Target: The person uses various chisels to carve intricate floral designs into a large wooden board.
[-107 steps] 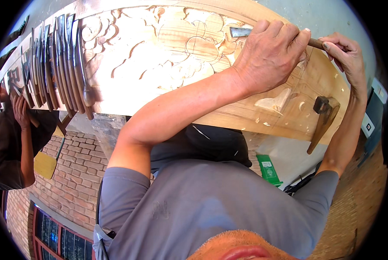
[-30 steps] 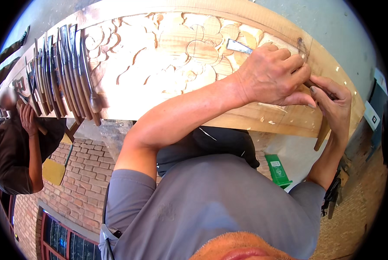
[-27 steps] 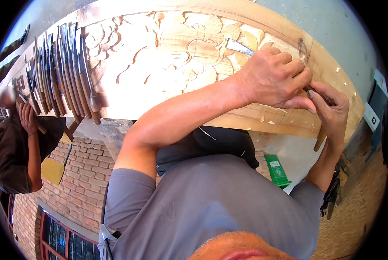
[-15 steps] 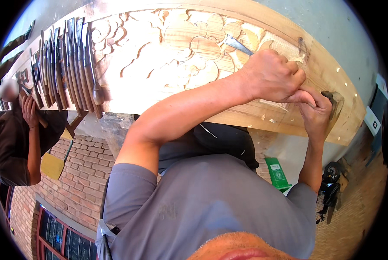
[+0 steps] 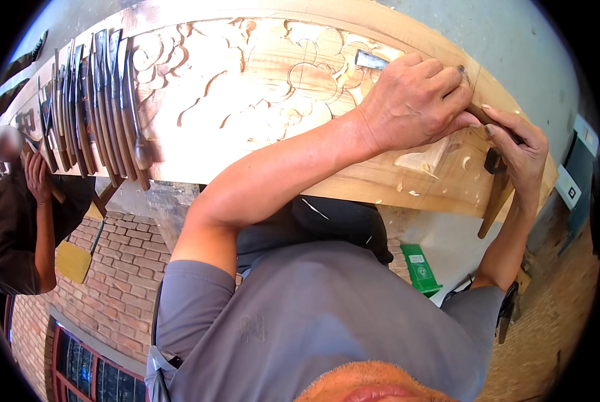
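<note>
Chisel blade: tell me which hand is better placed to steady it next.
Probably the left hand: it grips the chisel just behind the blade, while the right hand holds the handle.

1. A carved board (image 5: 353, 175) stretches left to right in front of the person.
2. Across its left part, a row of chisels (image 5: 105, 100) lies side by side.
3. Over its right part, a single chisel (image 5: 371, 60) points left, between the left hand (image 5: 417, 99) and, farther right, the right hand (image 5: 524, 149).
4. A hammer-like tool (image 5: 496, 201) lies near the right hand, overhanging the near edge.
5. Far left: a co-worker (image 5: 18, 228).
</note>
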{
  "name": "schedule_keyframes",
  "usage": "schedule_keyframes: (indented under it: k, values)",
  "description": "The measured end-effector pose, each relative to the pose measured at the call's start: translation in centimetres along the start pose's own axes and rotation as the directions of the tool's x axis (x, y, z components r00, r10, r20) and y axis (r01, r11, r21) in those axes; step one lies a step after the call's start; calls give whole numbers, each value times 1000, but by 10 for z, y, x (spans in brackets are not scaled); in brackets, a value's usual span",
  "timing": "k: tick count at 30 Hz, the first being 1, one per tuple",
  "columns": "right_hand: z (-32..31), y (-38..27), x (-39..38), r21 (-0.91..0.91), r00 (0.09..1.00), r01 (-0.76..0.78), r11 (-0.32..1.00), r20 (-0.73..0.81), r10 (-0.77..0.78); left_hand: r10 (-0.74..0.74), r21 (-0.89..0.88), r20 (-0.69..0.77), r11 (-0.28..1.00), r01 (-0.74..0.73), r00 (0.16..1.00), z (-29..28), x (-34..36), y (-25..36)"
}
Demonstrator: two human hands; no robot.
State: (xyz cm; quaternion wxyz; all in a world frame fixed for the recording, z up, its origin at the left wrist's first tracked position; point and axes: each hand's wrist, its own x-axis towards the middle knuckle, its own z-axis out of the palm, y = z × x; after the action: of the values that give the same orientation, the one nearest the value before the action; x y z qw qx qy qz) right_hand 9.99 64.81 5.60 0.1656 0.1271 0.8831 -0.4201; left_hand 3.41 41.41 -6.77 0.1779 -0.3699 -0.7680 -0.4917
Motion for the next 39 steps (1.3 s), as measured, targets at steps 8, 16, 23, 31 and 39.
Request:
schedule_keyframes:
  k: [8, 16, 23, 31, 39]
  values:
    - [-21, 1, 37, -36, 989, -3, 999, 147, 8, -121, -21, 21, 992, 121, 992, 1, 2, -3]
    - [-34, -5, 89, 80, 959, -33, 996, 284, 9, -211, 20, -4, 977, 211, 978, 7, 11, -4]
    - [-26, 0, 114, -59, 944, -9, 998, 328, 28, -252, 56, -40, 966, 254, 967, 12, 7, -9]
    - [-20, -38, 49, -83, 975, 86, 993, 213, -66, -154, 72, -80, 985, 160, 985, -7, 6, 4]
    - [32, -13, 3, 41, 962, 268, 963, 33, -269, 18, 70, -110, 997, -10, 994, -4, 0, -1]
